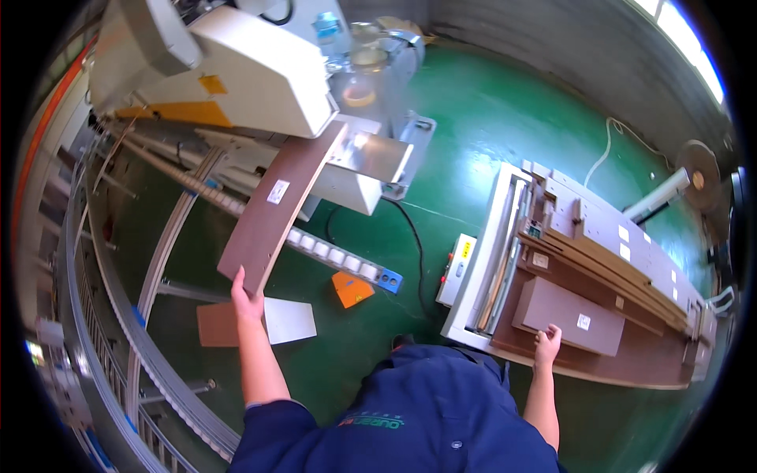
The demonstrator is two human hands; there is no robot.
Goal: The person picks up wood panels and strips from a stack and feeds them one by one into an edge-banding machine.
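A long brown panel (276,201) with a white label slants from the white machine (260,67) down toward me. My left hand (247,298) is closed on its near end, thumb on top. The panel's far end lies beside a metal plate (374,156) under the machine's edge. To my right, a shorter brown panel (572,311) with a white label lies on a stack of boards. My right hand (547,344) is at this panel's near edge with its fingers curled in. Whether those fingers grip the edge cannot be made out.
A roller track (327,252) with white rollers passes under the long panel. An orange block (352,289) and a white board (289,320) are below. Curved metal rails (110,307) line the left. More brown boards (615,236) are stacked at right, beside a white control box (457,270).
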